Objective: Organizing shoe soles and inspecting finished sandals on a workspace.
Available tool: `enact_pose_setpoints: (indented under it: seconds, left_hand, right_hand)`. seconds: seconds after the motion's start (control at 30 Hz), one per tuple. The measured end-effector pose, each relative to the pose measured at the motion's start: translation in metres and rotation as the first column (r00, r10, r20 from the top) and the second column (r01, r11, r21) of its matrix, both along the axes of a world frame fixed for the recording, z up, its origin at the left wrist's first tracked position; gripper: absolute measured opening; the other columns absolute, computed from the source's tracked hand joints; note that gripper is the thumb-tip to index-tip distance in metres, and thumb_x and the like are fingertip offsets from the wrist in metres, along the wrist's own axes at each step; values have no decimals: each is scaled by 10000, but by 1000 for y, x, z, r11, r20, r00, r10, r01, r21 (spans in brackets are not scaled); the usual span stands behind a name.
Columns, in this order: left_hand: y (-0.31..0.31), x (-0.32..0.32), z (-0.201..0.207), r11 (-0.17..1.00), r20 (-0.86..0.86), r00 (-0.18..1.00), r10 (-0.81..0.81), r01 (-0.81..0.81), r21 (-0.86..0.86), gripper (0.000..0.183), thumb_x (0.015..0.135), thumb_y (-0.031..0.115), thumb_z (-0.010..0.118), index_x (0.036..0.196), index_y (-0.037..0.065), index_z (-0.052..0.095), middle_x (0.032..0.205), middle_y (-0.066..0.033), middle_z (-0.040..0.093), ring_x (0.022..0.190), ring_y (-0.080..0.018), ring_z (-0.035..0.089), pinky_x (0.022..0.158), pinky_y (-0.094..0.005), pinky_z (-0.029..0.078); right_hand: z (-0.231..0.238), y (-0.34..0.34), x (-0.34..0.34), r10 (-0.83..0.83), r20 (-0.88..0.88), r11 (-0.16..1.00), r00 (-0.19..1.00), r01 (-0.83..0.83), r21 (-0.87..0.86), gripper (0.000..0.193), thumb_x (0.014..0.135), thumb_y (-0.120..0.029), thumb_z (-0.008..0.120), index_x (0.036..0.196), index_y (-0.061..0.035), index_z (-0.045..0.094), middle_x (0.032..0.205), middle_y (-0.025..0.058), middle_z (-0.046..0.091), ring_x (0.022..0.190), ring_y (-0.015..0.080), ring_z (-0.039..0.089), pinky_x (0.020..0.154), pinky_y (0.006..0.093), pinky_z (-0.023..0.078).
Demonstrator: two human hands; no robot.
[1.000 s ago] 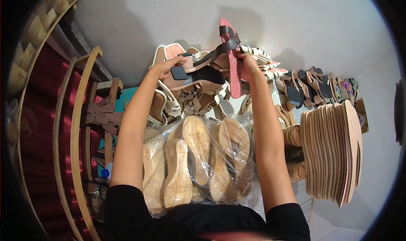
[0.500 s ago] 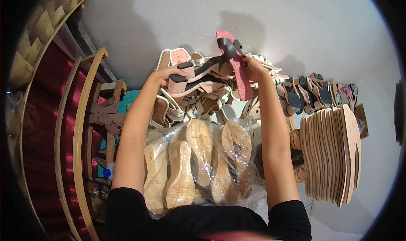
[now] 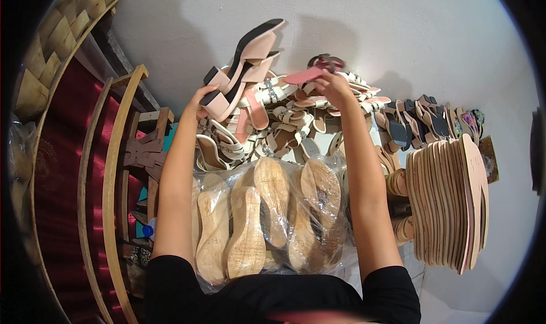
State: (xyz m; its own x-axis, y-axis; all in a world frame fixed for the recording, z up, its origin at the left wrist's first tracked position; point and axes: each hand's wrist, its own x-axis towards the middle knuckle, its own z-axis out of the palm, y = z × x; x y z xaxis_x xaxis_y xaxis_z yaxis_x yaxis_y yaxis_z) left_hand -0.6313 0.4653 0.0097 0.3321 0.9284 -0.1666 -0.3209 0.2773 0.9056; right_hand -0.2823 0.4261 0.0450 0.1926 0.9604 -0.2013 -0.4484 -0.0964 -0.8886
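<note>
My left hand [image 3: 202, 101] grips a pair of pale pink heeled sandals [image 3: 257, 48] by their block heels. Their black soles show and their toes point up and to the right. In my right hand [image 3: 333, 88] is a flat sandal [image 3: 305, 75] with a pink footbed and dark brown straps, slightly blurred and tilted, toward the wall. Both hands are over a heap of white strappy sandals [image 3: 293, 118], some with coral-pink insoles.
Wooden shoe soles [image 3: 246, 233] lie in clear plastic close to my body. To the right stands a tall stack of sole-shaped boards [image 3: 441, 204], with a row of dark-soled sandals [image 3: 404, 125] behind it. A wooden rack [image 3: 108, 193] stands at left.
The heeled sandals have swung upright in my left hand, which moved slightly left and nearer. The pink sandal has turned from upright to nearly level. More of the white heap shows.
</note>
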Motion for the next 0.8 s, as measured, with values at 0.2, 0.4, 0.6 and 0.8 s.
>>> enact_pose_setpoints:
  seconds: [0.2,0.4,0.6,0.8]
  left_hand:
    - [6,-3,-5,999,63,997,39,-41,33,340,730,236,608,983,29,515,762,-66,591,640,-156,612,581,-277,533]
    - [9,5,-5,999,129,992,-2,-4,48,339,742,232,608,990,21,514,777,-72,595,644,-155,612,584,-277,531]
    - [5,16,1,996,179,984,3,-18,84,350,744,246,609,994,16,525,803,-82,604,665,-159,613,597,-273,526]
    - [5,13,10,986,223,966,-127,98,137,349,747,261,602,987,17,539,814,-82,607,699,-160,612,628,-268,519]
  right_hand:
    - [-19,-13,-3,772,436,586,463,-253,-770,444,841,-259,505,1184,18,450,1196,192,481,950,293,573,733,388,517]
    - [-81,-36,-20,983,118,111,-142,-53,-992,856,666,-565,638,1333,-144,305,1324,250,323,1106,410,455,879,476,411]
    - [-156,-33,-18,867,154,112,-474,-117,-987,579,662,-426,691,1103,-77,552,1290,120,428,1042,290,520,827,392,445]
    - [-131,-30,-26,922,75,53,-379,-68,-996,441,692,-283,620,1051,-31,570,1200,92,516,984,217,542,826,360,437]
